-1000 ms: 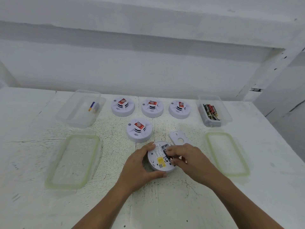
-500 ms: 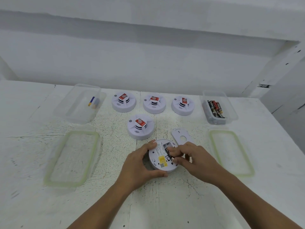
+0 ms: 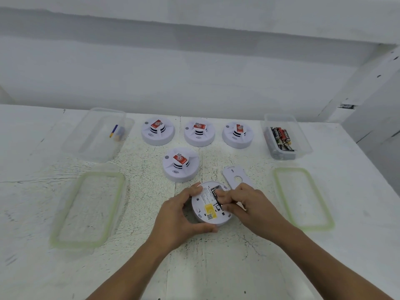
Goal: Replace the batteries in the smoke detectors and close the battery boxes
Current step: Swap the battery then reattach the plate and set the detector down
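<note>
A white smoke detector (image 3: 207, 210) lies upside down near the table's middle, its battery compartment uncovered. My left hand (image 3: 180, 215) grips its left rim. The fingertips of my right hand (image 3: 244, 204) pinch a dark battery (image 3: 216, 194) in the compartment. The detector's white cover plate (image 3: 236, 177) lies just behind my right hand. Several other detectors stand face up: one (image 3: 180, 164) close behind, three in a back row (image 3: 158, 131), (image 3: 199, 132), (image 3: 237, 134).
A clear tub (image 3: 303, 144) of batteries stands at the back right, its green-rimmed lid (image 3: 303, 198) in front. Another clear tub (image 3: 95, 135) with a few batteries stands at the back left, with its lid (image 3: 86, 210) in front. A white wall rises behind the table.
My right fingers have shifted slightly over the battery compartment. My left hand keeps its hold on the detector. The camera has tilted a little.
</note>
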A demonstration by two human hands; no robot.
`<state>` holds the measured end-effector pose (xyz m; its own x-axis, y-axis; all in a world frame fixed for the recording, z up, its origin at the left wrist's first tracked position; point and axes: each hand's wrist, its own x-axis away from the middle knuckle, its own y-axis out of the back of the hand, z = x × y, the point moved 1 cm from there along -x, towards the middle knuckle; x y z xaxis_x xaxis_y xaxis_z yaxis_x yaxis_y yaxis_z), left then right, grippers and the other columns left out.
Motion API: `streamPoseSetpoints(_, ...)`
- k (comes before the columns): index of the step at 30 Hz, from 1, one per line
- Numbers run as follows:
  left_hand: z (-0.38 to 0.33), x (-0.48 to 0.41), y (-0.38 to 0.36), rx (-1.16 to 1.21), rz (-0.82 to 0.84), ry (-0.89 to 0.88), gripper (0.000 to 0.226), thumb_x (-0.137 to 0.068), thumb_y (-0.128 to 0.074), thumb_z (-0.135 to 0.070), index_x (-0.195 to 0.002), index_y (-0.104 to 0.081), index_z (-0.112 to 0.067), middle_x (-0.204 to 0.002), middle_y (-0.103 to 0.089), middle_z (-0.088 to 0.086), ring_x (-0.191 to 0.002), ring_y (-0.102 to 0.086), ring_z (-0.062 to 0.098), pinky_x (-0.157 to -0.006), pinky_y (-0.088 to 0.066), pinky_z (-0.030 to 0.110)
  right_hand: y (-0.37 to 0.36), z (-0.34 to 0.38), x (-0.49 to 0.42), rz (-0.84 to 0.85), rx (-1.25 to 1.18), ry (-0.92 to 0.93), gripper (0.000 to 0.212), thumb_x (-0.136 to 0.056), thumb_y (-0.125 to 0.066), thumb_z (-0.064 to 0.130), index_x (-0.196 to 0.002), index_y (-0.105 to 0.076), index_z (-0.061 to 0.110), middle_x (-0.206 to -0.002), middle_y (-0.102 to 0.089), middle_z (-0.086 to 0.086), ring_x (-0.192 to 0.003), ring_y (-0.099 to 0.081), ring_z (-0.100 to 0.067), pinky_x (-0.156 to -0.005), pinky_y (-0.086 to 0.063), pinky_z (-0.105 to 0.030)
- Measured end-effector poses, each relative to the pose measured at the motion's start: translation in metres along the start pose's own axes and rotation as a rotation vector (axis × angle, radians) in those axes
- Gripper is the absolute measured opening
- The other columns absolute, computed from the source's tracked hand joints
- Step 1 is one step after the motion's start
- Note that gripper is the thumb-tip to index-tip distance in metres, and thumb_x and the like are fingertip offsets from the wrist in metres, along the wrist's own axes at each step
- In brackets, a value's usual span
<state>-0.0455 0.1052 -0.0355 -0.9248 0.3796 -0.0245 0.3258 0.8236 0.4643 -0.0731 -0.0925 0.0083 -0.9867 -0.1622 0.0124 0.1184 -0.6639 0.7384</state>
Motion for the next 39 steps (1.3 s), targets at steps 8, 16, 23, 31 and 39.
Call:
streamPoseSetpoints(8, -0.002, 0.001, 0.0, 0.013, -0.005, 0.005, 0.085, -0.038, -0.094, -0.041, -0.11, -0.049, -0.048, -0.112, -0.055, -0.032, -0.103, -0.051, -0.019, -0.08, -0.04, -0.001, -0.004, -0.002, 0.004, -0.03, 0.02, 0.034, 0.016, -0.088, -0.064, 0.017, -0.101, -0.072, 0.02, -0.114, -0.061, 0.026, -0.094, -0.05, 0.001, -0.078, -0.043, -0.011)
streamPoseSetpoints(16, -0.003, 0.001, 0.001, 0.04, -0.012, 0.028, 0.084, -0.037, -0.096, -0.035, -0.109, -0.053, -0.041, -0.104, -0.059, -0.028, -0.096, -0.055, -0.017, -0.075, -0.041, 0.0, -0.008, -0.002, 0.006, -0.046, 0.064, 0.036, 0.025, -0.087, -0.062, 0.016, -0.111, -0.069, 0.018, -0.103, -0.069, 0.011, -0.094, -0.048, -0.003, -0.079, -0.045, -0.014)
streamPoseSetpoints(23, -0.003, 0.004, 0.001, 0.041, -0.018, 0.027, 0.083, -0.037, -0.097, -0.034, -0.11, -0.056, -0.039, -0.1, -0.064, -0.022, -0.093, -0.059, -0.007, -0.072, -0.044, 0.003, 0.015, 0.005, -0.011, 0.084, -0.144, -0.147, 0.01, -0.085, -0.068, 0.019, -0.089, -0.076, 0.024, -0.095, -0.07, 0.02, -0.086, -0.063, 0.008, -0.074, -0.047, -0.012)
streamPoseSetpoints(31, -0.005, 0.003, 0.002, 0.057, 0.006, 0.049, 0.082, -0.037, -0.097, -0.034, -0.108, -0.057, -0.04, -0.105, -0.063, -0.025, -0.097, -0.058, -0.006, -0.07, -0.046, 0.004, 0.101, -0.004, -0.058, -0.005, -0.295, -0.239, 0.012, -0.091, -0.061, 0.015, -0.091, -0.07, 0.007, -0.09, -0.074, -0.007, -0.072, -0.07, -0.016, -0.053, -0.047, -0.021)
streamPoseSetpoints(39, -0.002, 0.001, 0.002, 0.044, 0.015, 0.056, 0.086, -0.033, -0.093, -0.05, -0.11, -0.056, -0.042, -0.102, -0.062, -0.035, -0.093, -0.063, -0.003, -0.075, -0.052, 0.012, 0.153, -0.089, -0.105, -0.092, 0.453, -0.679, 0.008, -0.077, -0.058, 0.005, -0.072, -0.055, 0.0, -0.068, -0.06, -0.012, -0.061, -0.057, -0.025, -0.05, -0.038, -0.025)
